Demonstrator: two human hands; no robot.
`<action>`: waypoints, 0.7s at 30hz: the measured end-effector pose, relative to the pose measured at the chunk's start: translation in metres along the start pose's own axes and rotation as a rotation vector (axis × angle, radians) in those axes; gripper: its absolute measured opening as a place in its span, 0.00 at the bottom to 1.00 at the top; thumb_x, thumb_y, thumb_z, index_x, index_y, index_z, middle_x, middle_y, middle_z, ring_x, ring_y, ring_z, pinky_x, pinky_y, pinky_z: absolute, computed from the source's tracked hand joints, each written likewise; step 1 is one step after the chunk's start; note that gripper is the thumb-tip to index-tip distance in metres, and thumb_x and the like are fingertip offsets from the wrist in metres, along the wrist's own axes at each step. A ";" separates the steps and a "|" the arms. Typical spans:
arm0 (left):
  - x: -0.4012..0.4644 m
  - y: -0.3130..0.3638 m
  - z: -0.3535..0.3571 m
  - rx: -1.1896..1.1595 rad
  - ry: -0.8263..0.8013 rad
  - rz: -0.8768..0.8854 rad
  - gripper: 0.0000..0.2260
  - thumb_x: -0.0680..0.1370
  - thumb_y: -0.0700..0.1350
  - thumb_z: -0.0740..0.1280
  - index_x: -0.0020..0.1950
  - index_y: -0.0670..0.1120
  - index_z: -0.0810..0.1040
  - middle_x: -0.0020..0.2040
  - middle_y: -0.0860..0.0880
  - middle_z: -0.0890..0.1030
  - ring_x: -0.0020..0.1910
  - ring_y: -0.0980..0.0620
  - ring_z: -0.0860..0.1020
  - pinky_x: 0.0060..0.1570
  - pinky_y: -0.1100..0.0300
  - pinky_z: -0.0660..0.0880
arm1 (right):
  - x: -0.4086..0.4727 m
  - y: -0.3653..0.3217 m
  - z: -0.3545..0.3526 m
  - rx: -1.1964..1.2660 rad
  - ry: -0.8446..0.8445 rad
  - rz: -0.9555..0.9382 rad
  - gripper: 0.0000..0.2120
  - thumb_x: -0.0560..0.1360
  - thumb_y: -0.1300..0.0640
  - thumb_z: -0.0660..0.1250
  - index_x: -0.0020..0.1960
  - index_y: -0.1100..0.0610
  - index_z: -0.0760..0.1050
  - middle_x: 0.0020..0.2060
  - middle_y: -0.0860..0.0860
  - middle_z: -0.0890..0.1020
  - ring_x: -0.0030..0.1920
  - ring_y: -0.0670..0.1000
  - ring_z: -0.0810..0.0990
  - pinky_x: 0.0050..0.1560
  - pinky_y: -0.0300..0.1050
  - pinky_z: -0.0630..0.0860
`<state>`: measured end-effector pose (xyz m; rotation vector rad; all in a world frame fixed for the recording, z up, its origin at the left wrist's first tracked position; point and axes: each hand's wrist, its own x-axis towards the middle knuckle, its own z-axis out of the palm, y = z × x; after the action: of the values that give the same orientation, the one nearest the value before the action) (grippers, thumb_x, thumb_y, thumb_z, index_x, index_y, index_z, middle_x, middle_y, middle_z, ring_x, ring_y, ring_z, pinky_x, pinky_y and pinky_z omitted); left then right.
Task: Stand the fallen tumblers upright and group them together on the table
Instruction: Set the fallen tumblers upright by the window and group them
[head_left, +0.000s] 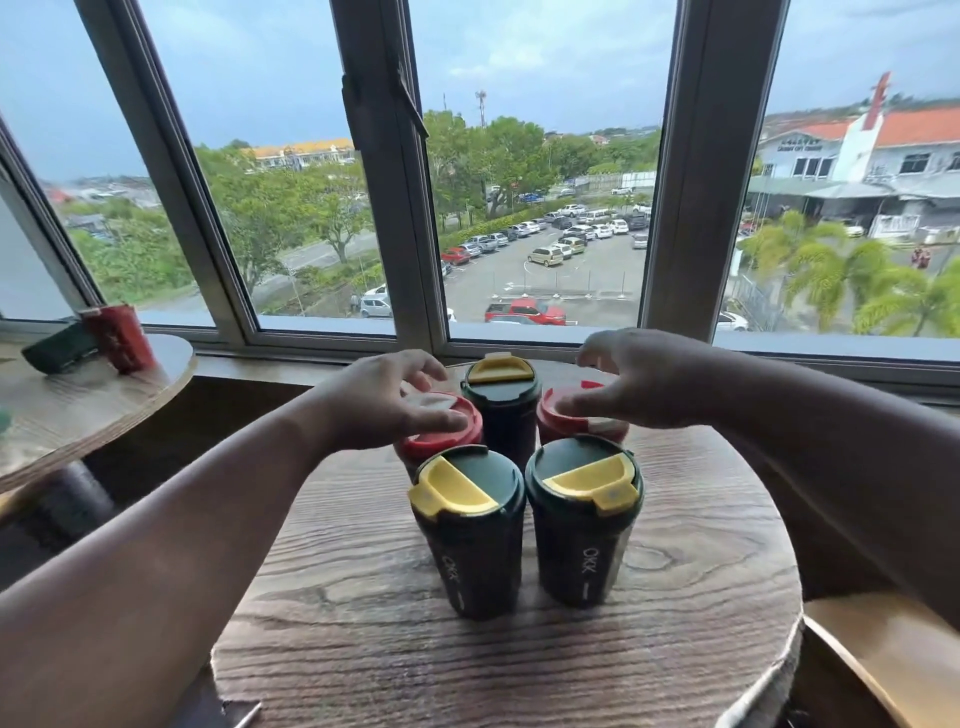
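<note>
Side tabletop (78, 405) far left carries a red tumbler (122, 338) and a dark box (60, 348). Left hand (384, 400) hovers, grip released, over left red-lidded tumbler (441, 436). Five tumblers stand upright, clustered on round tabletop (519, 649). Right hand (639, 379), grip released, above right red-lidded tumbler (576, 421).

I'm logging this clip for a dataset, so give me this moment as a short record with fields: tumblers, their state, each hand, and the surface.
tumblers: five in one tight cluster
green, yellow-lidded: near left tumbler, near right tumbler, back tumbler
red-lidded: left red tumbler, right red tumbler
state: all upright
left hand: open, fingers over left red tumbler's lid
right hand: open, over right red tumbler's lid; contact unclear
surface: round wooden table
</note>
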<state>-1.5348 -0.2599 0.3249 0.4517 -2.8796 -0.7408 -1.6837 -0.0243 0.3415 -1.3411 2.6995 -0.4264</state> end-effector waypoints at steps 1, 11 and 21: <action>0.003 0.001 0.002 -0.001 -0.018 -0.032 0.24 0.69 0.61 0.76 0.62 0.57 0.75 0.57 0.54 0.78 0.54 0.52 0.77 0.47 0.58 0.75 | 0.005 0.001 0.001 -0.020 -0.055 0.083 0.38 0.69 0.31 0.67 0.68 0.55 0.70 0.64 0.54 0.77 0.58 0.53 0.77 0.54 0.47 0.75; 0.013 0.015 0.018 0.145 0.029 -0.189 0.28 0.63 0.66 0.77 0.57 0.55 0.77 0.46 0.55 0.77 0.44 0.56 0.76 0.33 0.61 0.75 | 0.025 -0.014 0.013 -0.025 -0.142 0.223 0.36 0.64 0.34 0.74 0.59 0.60 0.76 0.46 0.56 0.82 0.42 0.55 0.83 0.35 0.42 0.79; 0.007 0.005 0.016 0.280 0.063 -0.135 0.29 0.70 0.71 0.67 0.62 0.53 0.76 0.57 0.51 0.82 0.51 0.50 0.78 0.49 0.56 0.74 | 0.025 0.016 0.012 0.464 -0.310 0.102 0.32 0.69 0.63 0.73 0.69 0.48 0.68 0.58 0.54 0.74 0.50 0.51 0.79 0.47 0.41 0.78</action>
<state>-1.5456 -0.2503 0.3140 0.6941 -2.9248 -0.3311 -1.7085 -0.0380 0.3262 -1.0357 2.2220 -0.7127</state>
